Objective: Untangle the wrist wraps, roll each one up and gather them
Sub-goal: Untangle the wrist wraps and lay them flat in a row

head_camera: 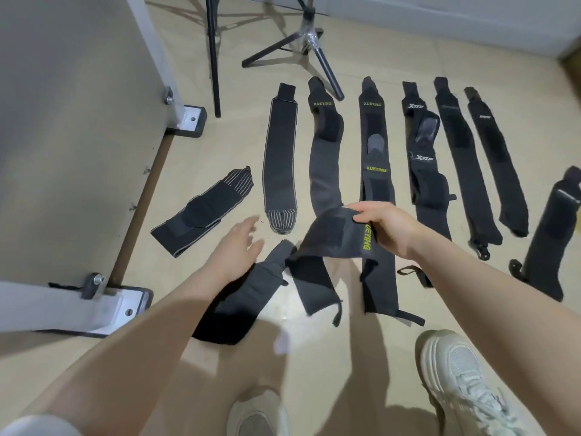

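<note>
**Ten or so wrist wraps flat on the floor, one lifted in my right hand**

Most of my view is beige floor (195,171), with a grey panel (72,127) on white bolted feet filling the left side and a black tripod (309,47) standing at the far edge. Two pale sneakers (471,385) show at the bottom of the frame, the right one further forward.

A row of black wrist wraps lies stretched out side by side across the floor, running away from me. From the left: a short ribbed wrap (201,212) lying at a slant near the panel, a long grey-edged wrap (280,158), a curved XUEYING wrap (323,158), a straight XUEYING wrap (375,152), an XTEP wrap (424,158) partly folded over itself, then two plain long wraps (465,171) close together, and one more wrap (550,234) at the right edge. Closer to me, a dark wrap (232,306) lies bunched on the floor under my left forearm.

My right hand (386,228) pinches the near end of the lifted wrap (330,243), thumb on top and fingers curled beneath, beside its yellow lettering. That wrap hangs off the floor, twisted, its tail (317,287) trailing down toward my feet.

My left hand (239,243) hovers just left of the lifted wrap with fingers spread and relaxed, holding nothing; it looks slightly blurred.
</note>
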Demonstrator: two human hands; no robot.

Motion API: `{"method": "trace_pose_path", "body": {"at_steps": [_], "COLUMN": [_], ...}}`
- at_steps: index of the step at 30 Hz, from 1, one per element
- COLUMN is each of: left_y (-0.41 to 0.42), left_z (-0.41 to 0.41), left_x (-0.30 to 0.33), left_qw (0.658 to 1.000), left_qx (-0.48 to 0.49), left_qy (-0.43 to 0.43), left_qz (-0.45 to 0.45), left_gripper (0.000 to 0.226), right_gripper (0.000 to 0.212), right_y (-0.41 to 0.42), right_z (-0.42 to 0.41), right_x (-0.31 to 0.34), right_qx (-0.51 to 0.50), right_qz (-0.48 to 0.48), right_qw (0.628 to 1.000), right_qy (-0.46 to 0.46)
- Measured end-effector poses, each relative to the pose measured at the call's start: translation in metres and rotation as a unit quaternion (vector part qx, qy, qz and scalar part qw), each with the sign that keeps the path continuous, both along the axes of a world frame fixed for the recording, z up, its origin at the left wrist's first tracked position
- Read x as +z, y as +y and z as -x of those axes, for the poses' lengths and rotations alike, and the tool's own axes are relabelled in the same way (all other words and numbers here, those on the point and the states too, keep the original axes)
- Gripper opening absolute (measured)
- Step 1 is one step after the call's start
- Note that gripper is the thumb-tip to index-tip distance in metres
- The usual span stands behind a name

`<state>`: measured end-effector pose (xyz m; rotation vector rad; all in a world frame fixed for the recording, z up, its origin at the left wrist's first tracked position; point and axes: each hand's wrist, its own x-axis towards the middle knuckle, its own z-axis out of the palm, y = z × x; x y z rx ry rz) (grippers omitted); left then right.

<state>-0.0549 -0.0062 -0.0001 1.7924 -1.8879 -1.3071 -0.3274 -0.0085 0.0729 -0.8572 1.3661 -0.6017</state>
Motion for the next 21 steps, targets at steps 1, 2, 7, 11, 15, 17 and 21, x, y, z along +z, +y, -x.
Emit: {"method": "trace_pose_path", "body": {"at_steps": [1,2,7,11,15,17,21], "left_y": [-0.003,-0.007,-0.020,-0.023,-0.022,-0.018,-0.011], "left_z": [0.013,0.026,0.069,0.089,0.097,0.101,0.117], "left_x": [0.017,0.034,0.077,0.086,0.083,0.081,0.077], "left_qw": [0.995,0.986,0.968,0.979,0.975,0.962,0.931], "left_qx": [0.039,0.052,-0.024,-0.017,0.006,0.015,0.062], "left_qy": [0.094,0.161,0.245,0.202,0.203,0.234,0.300], "left_qz": [0.006,0.008,-0.050,-0.022,-0.086,-0.137,-0.198], "left_gripper": [0.046,0.041,0.034,0.039,0.017,0.024,0.020], "right_gripper": [0.037,0.039,0.033,0.030,0.027,0.031,0.058], "right_y": [-0.004,-0.008,-0.023,-0.039,-0.048,-0.048,-0.043], "right_z": [-0.002,-0.005,-0.006,-0.001,0.002,0.003,0.015], "right_x": [0.003,0.007,0.025,0.025,0.017,0.017,0.012], "right_qx": [0.022,0.048,0.223,0.258,0.284,0.255,0.166], "right_qz": [0.002,0.002,0.005,0.054,0.141,0.174,0.228], "right_qw": [1.000,0.999,0.973,0.963,0.946,0.945,0.927], "right_qy": [-0.001,-0.010,-0.053,-0.062,0.063,0.111,0.248]}}
